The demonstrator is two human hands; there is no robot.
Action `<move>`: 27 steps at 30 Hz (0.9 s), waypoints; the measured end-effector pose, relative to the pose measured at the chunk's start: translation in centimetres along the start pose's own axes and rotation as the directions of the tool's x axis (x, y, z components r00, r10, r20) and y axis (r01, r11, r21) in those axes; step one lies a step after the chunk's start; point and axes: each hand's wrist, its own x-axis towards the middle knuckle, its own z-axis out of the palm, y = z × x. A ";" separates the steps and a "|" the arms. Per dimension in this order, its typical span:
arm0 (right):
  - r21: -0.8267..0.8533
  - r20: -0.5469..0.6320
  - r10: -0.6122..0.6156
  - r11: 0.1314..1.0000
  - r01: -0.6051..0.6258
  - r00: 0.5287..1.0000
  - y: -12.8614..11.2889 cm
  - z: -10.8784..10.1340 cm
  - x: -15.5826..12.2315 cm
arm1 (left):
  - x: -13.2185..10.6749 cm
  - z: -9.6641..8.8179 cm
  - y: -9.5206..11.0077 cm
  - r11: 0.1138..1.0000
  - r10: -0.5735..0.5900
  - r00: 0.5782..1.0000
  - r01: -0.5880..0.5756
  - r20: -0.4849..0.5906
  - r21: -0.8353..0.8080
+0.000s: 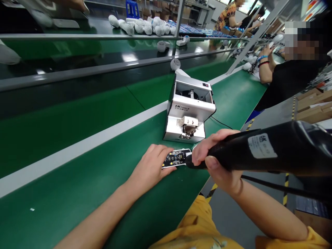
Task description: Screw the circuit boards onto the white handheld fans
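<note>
My left hand (153, 162) grips a small white housing with a black circuit board (176, 158) in it, low over the green worktop. Yellow squares and small parts dot the board. In my right hand (220, 162) is a black electric screwdriver (269, 147) with a white label, its fingers wrapped round the front part. The driver's nose meets the right end of the board; its very tip is hidden. Just beyond both hands stands a silver screw feeder (190, 107) marked "6K TOOLS".
A conveyor (124, 76) with a few white bulb-shaped units runs behind the worktop (77, 193). More white units (153, 26) are heaped on the far side. At right a co-worker in black (293, 76) handles white parts. A black cable hangs below the driver.
</note>
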 end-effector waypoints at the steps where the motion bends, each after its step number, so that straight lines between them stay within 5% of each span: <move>1: 0.034 -0.001 -0.023 0.999 0.024 1.000 -0.5 0.1 0.7 | -0.1 -0.2 -0.2 1.000 0.000 1.000 0.000 -0.009 0.005; 9: 0.095 -0.364 -0.235 0.953 0.287 0.901 -2.4 2.4 7.4 | -1.1 -1.5 -1.5 0.997 -0.076 0.996 0.076 0.051 -0.010; 14: 0.099 -0.300 -0.195 0.967 0.234 0.934 -1.8 2.7 6.7 | -0.9 -0.6 -0.9 0.997 -0.074 0.997 0.074 0.005 -0.031; 21: 0.208 -0.036 -0.140 0.967 0.144 0.990 -1.4 3.8 3.6 | -0.6 -0.6 -1.0 0.996 -0.079 0.997 0.079 0.010 -0.036; 27: 0.133 -0.080 -0.148 0.979 0.157 0.986 0.8 6.2 3.1 | -0.7 -0.4 -0.8 0.998 -0.065 0.998 0.065 -0.012 -0.008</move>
